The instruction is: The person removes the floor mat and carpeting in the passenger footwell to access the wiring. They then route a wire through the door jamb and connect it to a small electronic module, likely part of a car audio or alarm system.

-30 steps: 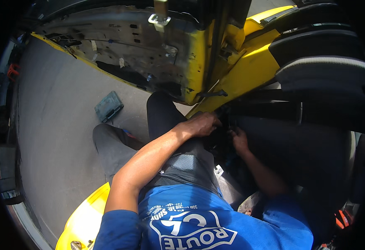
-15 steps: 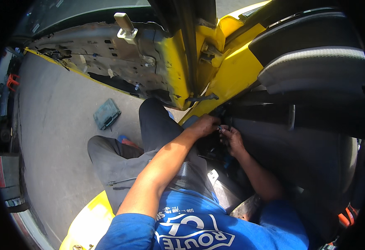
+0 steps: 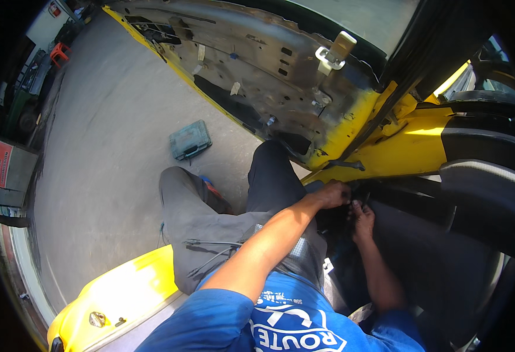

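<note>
My left hand (image 3: pixel 331 194) and my right hand (image 3: pixel 362 221) are close together in the shade low inside the car, beside the yellow door sill. The left fingers are curled closed, and what they hold is hidden. My right thumb and fingers pinch together at a small, thin dark piece that is too dim to name. Just beyond the hands is the yellow door frame, where a dark door check strap (image 3: pixel 348 165) joins the open door (image 3: pixel 269 76). The door's inner panel is bare metal with holes and a pale handle piece (image 3: pixel 334 54).
A teal tool case (image 3: pixel 190 140) lies on the concrete floor (image 3: pixel 110 141) past my knees. Grey cables (image 3: pixel 213 242) lie across my lap. A black seat or trim part (image 3: pixel 483 182) stands to the right, and another yellow door (image 3: pixel 122 281) is at the lower left. An orange stool (image 3: pixel 59 54) stands far left.
The view has swung left, so the door, case and hands appear farther right. Both hands stay close together in the same spot, their fingers still closed.
</note>
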Available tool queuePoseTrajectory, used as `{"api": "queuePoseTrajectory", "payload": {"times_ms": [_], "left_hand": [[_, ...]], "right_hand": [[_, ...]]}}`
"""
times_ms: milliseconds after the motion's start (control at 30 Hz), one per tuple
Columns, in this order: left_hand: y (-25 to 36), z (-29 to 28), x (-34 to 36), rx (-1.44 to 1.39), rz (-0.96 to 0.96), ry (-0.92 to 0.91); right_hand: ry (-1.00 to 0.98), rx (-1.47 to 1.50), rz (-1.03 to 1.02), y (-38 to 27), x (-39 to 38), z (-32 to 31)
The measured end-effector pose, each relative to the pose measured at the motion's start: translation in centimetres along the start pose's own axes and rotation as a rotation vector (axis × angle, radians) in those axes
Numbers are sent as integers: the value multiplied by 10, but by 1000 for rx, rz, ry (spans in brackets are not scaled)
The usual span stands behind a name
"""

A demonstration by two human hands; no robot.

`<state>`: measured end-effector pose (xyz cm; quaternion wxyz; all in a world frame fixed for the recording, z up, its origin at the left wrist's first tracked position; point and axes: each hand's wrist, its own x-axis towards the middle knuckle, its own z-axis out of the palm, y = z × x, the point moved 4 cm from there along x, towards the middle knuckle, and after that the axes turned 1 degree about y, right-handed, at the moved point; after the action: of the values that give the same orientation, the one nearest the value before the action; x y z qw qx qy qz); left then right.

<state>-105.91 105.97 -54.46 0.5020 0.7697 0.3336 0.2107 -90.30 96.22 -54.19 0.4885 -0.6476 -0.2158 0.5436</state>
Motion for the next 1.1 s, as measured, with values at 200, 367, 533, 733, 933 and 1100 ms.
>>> {"api": "queuePoseTrajectory", "payload": {"times_ms": [200, 367, 533, 733, 933, 1100], "left_hand": [[-4, -4, -1, -137, -113, -16], [-10, 0, 3, -548, -358, 22], [-16, 10, 7, -623, -350, 32], [-11, 3, -1, -181, -240, -53], [-5, 3, 1, -12, 13, -21], [-15, 1, 0, -218, -231, -19]], "right_hand": [[-87, -102, -106, 0, -1, 7], [-2, -310, -122, 3, -8, 5], [-67, -301, -81, 2, -4, 7], [-87, -315, -158, -2, -1, 5], [-148, -214, -49, 5, 2, -3], [-375, -13, 150, 6, 0, -9]]}}
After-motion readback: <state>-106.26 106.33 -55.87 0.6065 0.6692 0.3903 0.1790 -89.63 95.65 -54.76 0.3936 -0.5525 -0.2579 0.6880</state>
